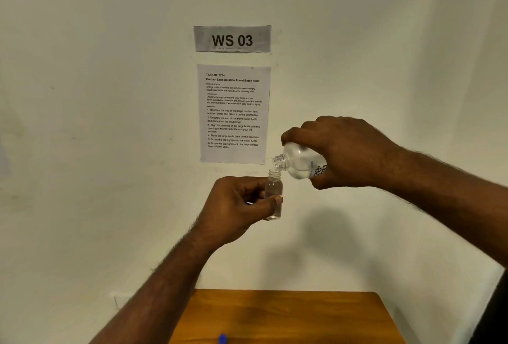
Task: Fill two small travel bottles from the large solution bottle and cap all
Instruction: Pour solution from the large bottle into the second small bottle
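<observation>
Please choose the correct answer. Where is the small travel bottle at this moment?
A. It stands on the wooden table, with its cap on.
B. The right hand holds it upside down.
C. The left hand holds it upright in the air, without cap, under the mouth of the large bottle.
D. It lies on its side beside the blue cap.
C: the left hand grips the small travel bottle upright and uncapped, above the wooden table, just under the tilted large bottle that the right hand holds.

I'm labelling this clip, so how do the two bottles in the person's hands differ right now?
The large solution bottle is wider and tipped over, neck pointing down-left; the small travel bottle is slim and held upright just beneath its mouth. The large one carries printed lettering; the small one is plain. The right hand grips the large bottle, the left hand holds the small one. Both are clear and uncapped.
</observation>
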